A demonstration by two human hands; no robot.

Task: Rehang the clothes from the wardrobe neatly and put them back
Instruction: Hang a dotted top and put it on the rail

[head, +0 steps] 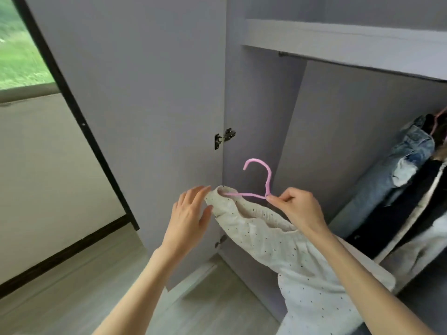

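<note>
My right hand (296,207) pinches pink hanger (260,180) at neck below hook. My left hand (191,211), fingers straight, touches shoulder of cream dotted garment (278,240) draped on hanger, before open wardrobe (261,97). Jeans (396,170) hang inside at right.

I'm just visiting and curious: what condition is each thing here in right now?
Wardrobe door: open.
Pink hanger: off the rail, partly inside the garment.
White dotted garment: half on the hanger, drooping.
Left hand: open, touching the garment.
Right hand: pinching the hanger.
Jeans: hanging inside.
</note>
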